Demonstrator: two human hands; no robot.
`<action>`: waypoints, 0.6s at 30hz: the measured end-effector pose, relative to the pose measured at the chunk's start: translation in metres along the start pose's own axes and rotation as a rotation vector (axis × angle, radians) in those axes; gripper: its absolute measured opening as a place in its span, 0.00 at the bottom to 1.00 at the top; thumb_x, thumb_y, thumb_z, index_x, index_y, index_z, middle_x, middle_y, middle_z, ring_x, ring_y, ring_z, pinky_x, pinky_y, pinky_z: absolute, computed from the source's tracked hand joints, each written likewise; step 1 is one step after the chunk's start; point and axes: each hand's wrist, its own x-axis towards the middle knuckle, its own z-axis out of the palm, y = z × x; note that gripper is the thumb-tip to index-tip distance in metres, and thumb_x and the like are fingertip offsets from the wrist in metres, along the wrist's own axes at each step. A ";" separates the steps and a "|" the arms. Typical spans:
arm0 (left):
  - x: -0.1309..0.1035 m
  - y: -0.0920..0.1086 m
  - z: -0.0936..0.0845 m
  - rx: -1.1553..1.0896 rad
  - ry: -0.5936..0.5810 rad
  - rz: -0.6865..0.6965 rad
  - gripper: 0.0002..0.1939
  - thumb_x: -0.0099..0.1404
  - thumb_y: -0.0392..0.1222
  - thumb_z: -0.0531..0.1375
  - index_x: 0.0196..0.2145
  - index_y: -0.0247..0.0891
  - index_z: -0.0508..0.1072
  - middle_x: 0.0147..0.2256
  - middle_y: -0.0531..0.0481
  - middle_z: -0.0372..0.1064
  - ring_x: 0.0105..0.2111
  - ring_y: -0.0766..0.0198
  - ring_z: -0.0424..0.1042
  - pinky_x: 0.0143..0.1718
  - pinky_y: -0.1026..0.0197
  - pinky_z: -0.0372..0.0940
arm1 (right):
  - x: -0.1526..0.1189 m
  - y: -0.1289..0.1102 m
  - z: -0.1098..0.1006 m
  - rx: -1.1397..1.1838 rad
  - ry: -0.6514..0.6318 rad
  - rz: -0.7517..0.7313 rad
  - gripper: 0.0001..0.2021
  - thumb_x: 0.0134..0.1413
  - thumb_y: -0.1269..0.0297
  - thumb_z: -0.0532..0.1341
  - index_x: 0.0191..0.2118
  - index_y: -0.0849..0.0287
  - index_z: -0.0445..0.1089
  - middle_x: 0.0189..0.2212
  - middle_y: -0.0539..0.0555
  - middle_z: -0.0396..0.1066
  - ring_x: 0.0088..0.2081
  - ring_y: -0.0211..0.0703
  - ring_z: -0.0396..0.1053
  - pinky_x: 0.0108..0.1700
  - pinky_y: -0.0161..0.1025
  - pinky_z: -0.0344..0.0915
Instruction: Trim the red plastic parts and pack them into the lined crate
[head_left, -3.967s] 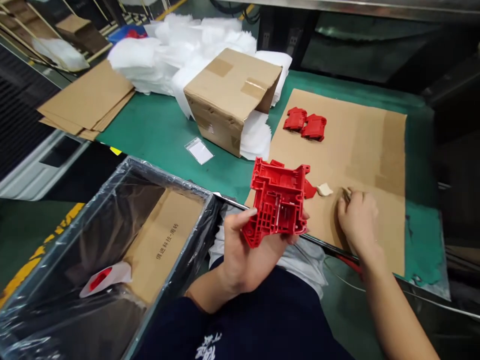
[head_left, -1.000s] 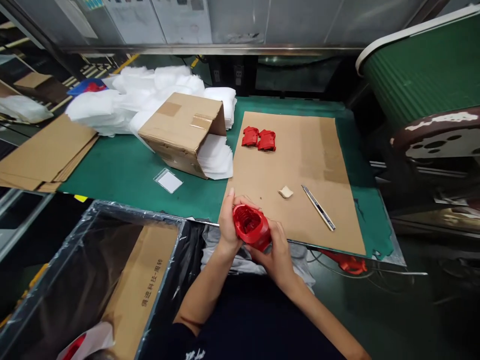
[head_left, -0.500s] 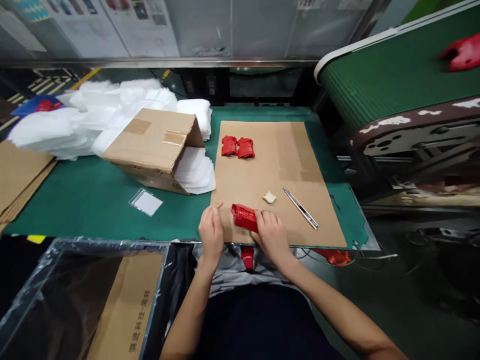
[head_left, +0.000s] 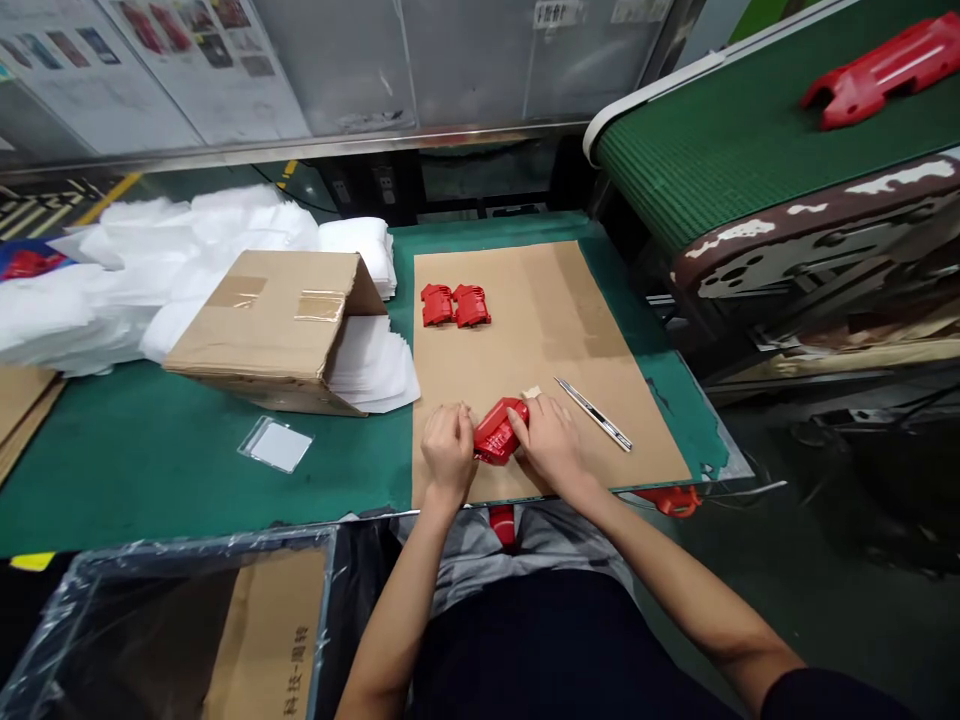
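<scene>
My right hand [head_left: 553, 440] grips a red plastic part [head_left: 496, 432] by its right end, thumb on top, just above the brown cardboard sheet [head_left: 525, 350]. At the part's left end is my left hand [head_left: 448, 448], its fingers curled closed against it. What lies inside those fingers is hidden. Beyond my right fingers a small pale scrap [head_left: 531, 392] is partly covered. A utility knife [head_left: 594, 414] lies to the right on the cardboard. Farther back, two red plastic pieces [head_left: 437, 305] rest side by side.
Left of the sheet, an open carton [head_left: 255, 300] lies on its side with white foam sheets [head_left: 375, 365] spilling out. A clear bag with a white card [head_left: 276, 445] lies before it. A conveyor [head_left: 720, 150] carries a red shell [head_left: 885, 70]. A lined bin [head_left: 330, 600] stands below left.
The red part has turned, its left end now lower, and the left hand has come in against it. The right hand moved slightly up and right. More of the conveyor's red shell shows.
</scene>
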 end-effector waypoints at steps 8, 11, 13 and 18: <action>-0.030 0.037 -0.002 -0.019 -0.073 -0.085 0.18 0.73 0.43 0.46 0.52 0.33 0.68 0.48 0.36 0.73 0.51 0.53 0.70 0.52 0.49 0.64 | -0.010 -0.014 -0.011 0.038 -0.117 0.111 0.23 0.70 0.55 0.42 0.39 0.61 0.71 0.35 0.61 0.75 0.36 0.48 0.72 0.38 0.40 0.60; -0.036 0.035 0.004 0.026 -0.130 -0.043 0.18 0.73 0.45 0.46 0.52 0.36 0.68 0.49 0.36 0.73 0.54 0.50 0.69 0.57 0.41 0.57 | -0.019 -0.020 -0.027 0.114 -0.267 0.092 0.20 0.70 0.63 0.43 0.41 0.61 0.71 0.37 0.60 0.76 0.36 0.47 0.74 0.38 0.39 0.62; -0.030 0.025 0.002 0.044 -0.173 -0.054 0.18 0.73 0.44 0.45 0.48 0.38 0.70 0.45 0.38 0.75 0.50 0.51 0.71 0.59 0.37 0.53 | -0.026 -0.020 -0.040 0.150 -0.371 0.067 0.20 0.70 0.64 0.43 0.41 0.60 0.72 0.36 0.59 0.77 0.35 0.46 0.75 0.34 0.38 0.62; 0.005 -0.008 -0.017 0.001 -0.349 0.097 0.16 0.73 0.44 0.46 0.40 0.41 0.73 0.39 0.46 0.78 0.45 0.55 0.74 0.62 0.38 0.49 | -0.010 0.005 -0.050 -0.006 -0.431 0.187 0.23 0.70 0.57 0.45 0.33 0.60 0.73 0.28 0.62 0.75 0.29 0.49 0.74 0.28 0.38 0.58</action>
